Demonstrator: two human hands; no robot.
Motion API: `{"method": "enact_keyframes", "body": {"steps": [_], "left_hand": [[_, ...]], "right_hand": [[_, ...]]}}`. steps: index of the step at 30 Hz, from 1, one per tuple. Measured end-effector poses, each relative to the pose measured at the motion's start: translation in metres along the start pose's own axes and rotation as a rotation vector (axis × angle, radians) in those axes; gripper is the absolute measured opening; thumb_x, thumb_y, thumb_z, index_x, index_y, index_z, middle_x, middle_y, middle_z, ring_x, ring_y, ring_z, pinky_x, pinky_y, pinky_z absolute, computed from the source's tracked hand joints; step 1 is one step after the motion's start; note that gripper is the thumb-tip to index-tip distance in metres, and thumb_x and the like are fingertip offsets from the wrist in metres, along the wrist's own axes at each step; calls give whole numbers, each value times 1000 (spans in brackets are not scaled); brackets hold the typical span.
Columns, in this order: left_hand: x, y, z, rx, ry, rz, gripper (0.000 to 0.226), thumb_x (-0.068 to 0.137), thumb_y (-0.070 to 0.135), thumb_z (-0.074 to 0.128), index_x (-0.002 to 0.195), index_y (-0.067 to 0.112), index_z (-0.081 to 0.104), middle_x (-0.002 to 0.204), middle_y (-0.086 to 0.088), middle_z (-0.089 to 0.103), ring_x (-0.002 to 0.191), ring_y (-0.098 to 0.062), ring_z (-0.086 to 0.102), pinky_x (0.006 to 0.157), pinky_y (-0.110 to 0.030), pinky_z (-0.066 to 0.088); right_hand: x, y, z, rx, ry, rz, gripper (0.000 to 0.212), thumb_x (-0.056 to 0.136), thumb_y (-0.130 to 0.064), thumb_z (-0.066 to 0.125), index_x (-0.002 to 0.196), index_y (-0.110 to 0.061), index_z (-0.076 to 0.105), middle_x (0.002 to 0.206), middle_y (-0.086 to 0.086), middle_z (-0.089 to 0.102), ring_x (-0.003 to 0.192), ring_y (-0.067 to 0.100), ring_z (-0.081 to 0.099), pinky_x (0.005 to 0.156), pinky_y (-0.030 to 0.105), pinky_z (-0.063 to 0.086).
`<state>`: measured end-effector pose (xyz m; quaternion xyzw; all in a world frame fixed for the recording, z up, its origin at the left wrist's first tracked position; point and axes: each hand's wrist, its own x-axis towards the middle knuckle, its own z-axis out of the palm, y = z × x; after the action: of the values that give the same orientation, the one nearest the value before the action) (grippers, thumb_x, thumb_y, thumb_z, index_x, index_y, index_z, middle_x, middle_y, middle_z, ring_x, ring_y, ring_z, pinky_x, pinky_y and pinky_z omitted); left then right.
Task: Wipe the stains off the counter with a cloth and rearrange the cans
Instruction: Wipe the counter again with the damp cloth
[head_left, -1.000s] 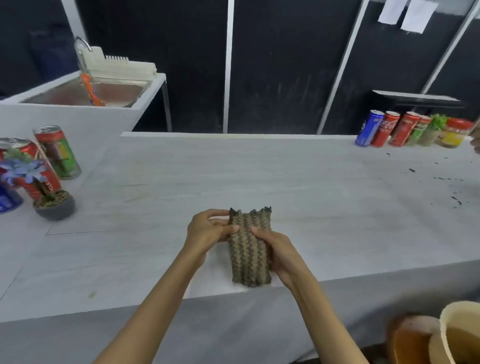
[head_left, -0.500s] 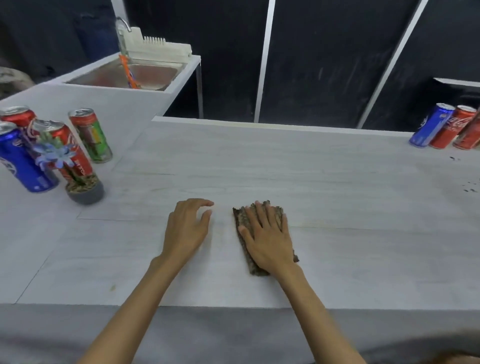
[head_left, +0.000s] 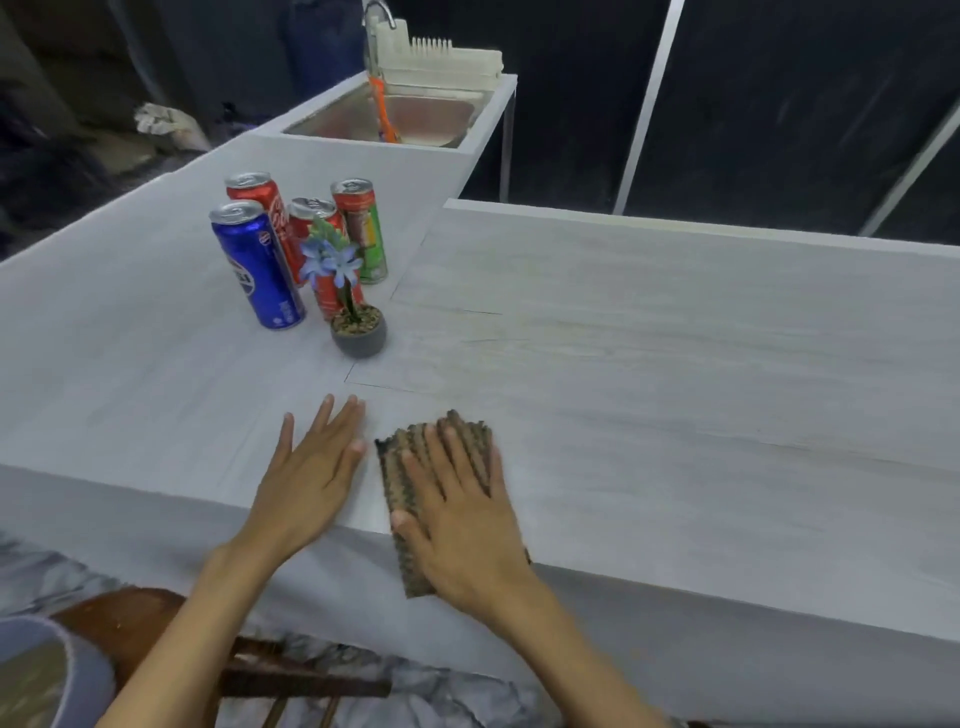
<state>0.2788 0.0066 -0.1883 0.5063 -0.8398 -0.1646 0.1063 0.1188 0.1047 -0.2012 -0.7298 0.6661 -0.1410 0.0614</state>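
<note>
A folded brown woven cloth (head_left: 402, 457) lies at the counter's (head_left: 675, 364) front edge, its near end hanging over. My right hand (head_left: 462, 514) presses flat on top of it, fingers spread. My left hand (head_left: 311, 478) rests palm down on the bare counter just left of the cloth, holding nothing. A group of cans stands at the back left: a blue can (head_left: 257, 265), a red cola can (head_left: 257, 200), another red can (head_left: 314, 218) partly hidden by a plant, and a red-and-green can (head_left: 361, 228).
A small grey pot with a blue flower (head_left: 358, 332) stands in front of the cans. A sink (head_left: 395, 111) with a white rack and orange brush sits behind them. A wooden stool (head_left: 156, 634) and a bucket rim (head_left: 36, 670) are below the counter's edge.
My view has swung left; the right-hand cans and stains have left the frame. Both hands held the cloth up, then laid it down. My right hand now presses it; my left let go.
</note>
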Motion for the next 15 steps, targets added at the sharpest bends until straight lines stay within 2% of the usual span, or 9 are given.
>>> {"method": "enact_keyframes", "body": {"steps": [2, 4, 6, 8, 11, 13, 15], "left_hand": [[-4, -2, 3, 20, -7, 52, 57, 94, 46, 10, 147, 28, 2, 147, 24, -6, 136, 7, -17, 111, -22, -22], [-4, -1, 6, 13, 0, 92, 53, 98, 41, 14, 147, 27, 0, 147, 23, -8, 138, 5, -17, 113, -24, -21], [-2, 2, 8, -2, -7, 112, 52, 99, 38, 16, 147, 26, -1, 147, 22, -10, 138, 4, -17, 113, -25, -20], [-1, 4, 10, -23, -9, 122, 52, 100, 36, 17, 148, 25, 0, 146, 22, -11, 138, 4, -17, 112, -25, -21], [3, 7, 10, -60, -34, 145, 52, 101, 32, 20, 148, 24, 1, 146, 22, -9, 137, 5, -16, 112, -24, -21], [6, 14, 10, -100, -42, 167, 52, 101, 31, 22, 148, 25, 3, 146, 23, -7, 137, 6, -14, 112, -24, -20], [11, 26, 13, -129, -40, 202, 51, 101, 31, 22, 148, 25, 3, 144, 23, -8, 137, 6, -14, 111, -23, -20]], "right_hand": [[-28, 34, -8, -38, 22, 134, 57, 91, -59, 5, 141, -37, -13, 150, -14, -23, 140, 9, -27, 109, 41, -29], [-44, 74, -25, -90, 34, 364, 58, 92, -60, 10, 142, -41, -13, 152, -16, -21, 138, 4, -29, 112, 42, -23], [-37, 94, -40, -89, 8, 570, 59, 94, -56, 18, 146, -38, -4, 157, -11, -15, 142, 8, -21, 115, 47, -15], [-10, 87, -40, -83, 33, 678, 62, 94, -57, 19, 148, -33, 1, 159, -3, -10, 145, 16, -16, 116, 51, -12], [30, 37, -19, -62, 55, 554, 66, 93, -60, 20, 149, -30, 3, 159, 2, -7, 146, 22, -14, 115, 51, -15], [27, 6, -5, -33, 70, 399, 66, 92, -60, 22, 149, -32, 5, 159, -2, -5, 145, 17, -15, 115, 48, -16], [0, 3, -2, -27, 76, 329, 64, 90, -63, 20, 147, -38, 5, 157, -9, -7, 142, 9, -20, 115, 44, -17]]}}
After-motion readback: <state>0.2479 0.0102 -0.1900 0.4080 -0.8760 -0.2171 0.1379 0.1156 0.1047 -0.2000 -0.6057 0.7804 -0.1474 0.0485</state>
